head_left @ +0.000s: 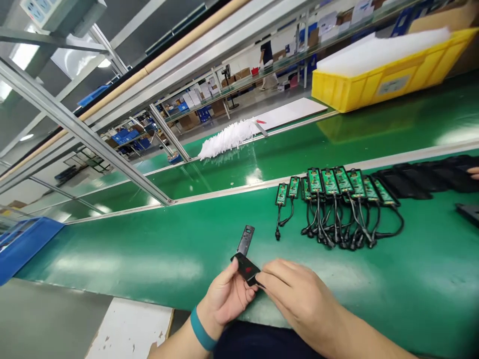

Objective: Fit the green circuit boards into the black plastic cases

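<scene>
Two bare hands come nearest: the left hand (228,296) has its thumb and fingers closed on a black case (246,269), and the right hand (299,289) pinches that case's right-hand end, hiding what lies under the fingertips. Beneath stretches the green bench (130,249), glossy and probably slick; as the case is held close to its front edge, a loosened pinch could let it drop into the lap. Beyond, well apart, stands a yellow bin (337,92) packed with white sheets, little threat from there. At the right, black covers (407,182) overlap in a row near a co-worker's fingers (474,172), so two people reaching at once might knock them. Beside the covers, circuit boards (331,180) lie bunched face up, components exposed, their cables (337,234) crossing; tugging one could drag its neighbours or strain a joint. Just past the case a loose black strip (245,241) lies on the bench, where a careless push might send it sliding
</scene>
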Motion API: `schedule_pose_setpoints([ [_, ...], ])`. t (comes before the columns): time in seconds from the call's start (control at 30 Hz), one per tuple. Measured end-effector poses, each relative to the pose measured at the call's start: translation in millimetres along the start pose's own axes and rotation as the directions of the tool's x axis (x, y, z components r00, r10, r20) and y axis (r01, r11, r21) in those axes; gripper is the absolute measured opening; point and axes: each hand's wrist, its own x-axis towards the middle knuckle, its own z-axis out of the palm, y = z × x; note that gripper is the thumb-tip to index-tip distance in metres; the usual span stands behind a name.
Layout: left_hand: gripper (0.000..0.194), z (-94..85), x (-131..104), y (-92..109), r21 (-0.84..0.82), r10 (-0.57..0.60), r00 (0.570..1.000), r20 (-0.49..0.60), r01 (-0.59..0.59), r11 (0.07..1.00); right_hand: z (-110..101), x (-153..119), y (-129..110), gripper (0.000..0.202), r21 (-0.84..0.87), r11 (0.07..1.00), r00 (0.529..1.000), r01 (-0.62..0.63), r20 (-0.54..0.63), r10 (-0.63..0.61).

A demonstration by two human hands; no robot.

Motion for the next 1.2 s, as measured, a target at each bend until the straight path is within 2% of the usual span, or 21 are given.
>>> schedule_pose_setpoints([
  [0.1,0.011,-3.5,-7.5,0.8,0.065,0.158,0.985,-0.070,-0.154,0.986,5.7,-5.1,-7.5,0.014,0.014,0.998,0.997,-0.066,-0.041,0.066],
  [0.23,0.017,1.0,-19.0,1.3,0.137,0.283,0.958,-0.045,-0.274,0.952,15.9,-11.9,-19.0,0.010,0.053,0.991,0.983,-0.121,-0.135,0.127],
  [0.37,0.023,9.1,-27.4,-0.2,0.185,0.304,0.953,0.017,-0.302,0.935,22.5,-15.2,-28.1,0.014,0.066,0.985,0.969,-0.161,-0.180,0.171],
  [0.67,0.016,13.2,-26.8,-5.0,0.164,0.291,0.953,0.086,-0.302,0.939,31.2,-15.6,-36.7,0.018,0.098,0.978,0.933,-0.185,-0.296,0.206],
  [0.9,0.020,11.3,-29.1,-9.5,0.181,0.297,0.951,0.088,-0.309,0.934,41.7,-20.8,-38.1,0.018,0.181,0.969,0.928,-0.167,-0.304,0.217],
  [1.07,0.021,14.7,-32.2,-6.2,0.274,0.323,0.943,0.083,-0.333,0.902,41.6,-24.6,-32.9,0.025,0.291,0.943,0.922,-0.162,-0.295,0.250],
  [1.13,0.022,15.5,-30.3,-7.3,0.350,0.332,0.941,0.059,-0.331,0.876,38.1,-29.5,-29.7,0.025,0.307,0.932,0.933,-0.192,-0.236,0.270],
  [1.2,0.020,14.2,-26.0,-11.3,0.435,0.318,0.948,0.033,-0.300,0.849,32.9,-37.3,-26.8,0.020,0.305,0.910,0.933,-0.283,-0.132,0.334],
])
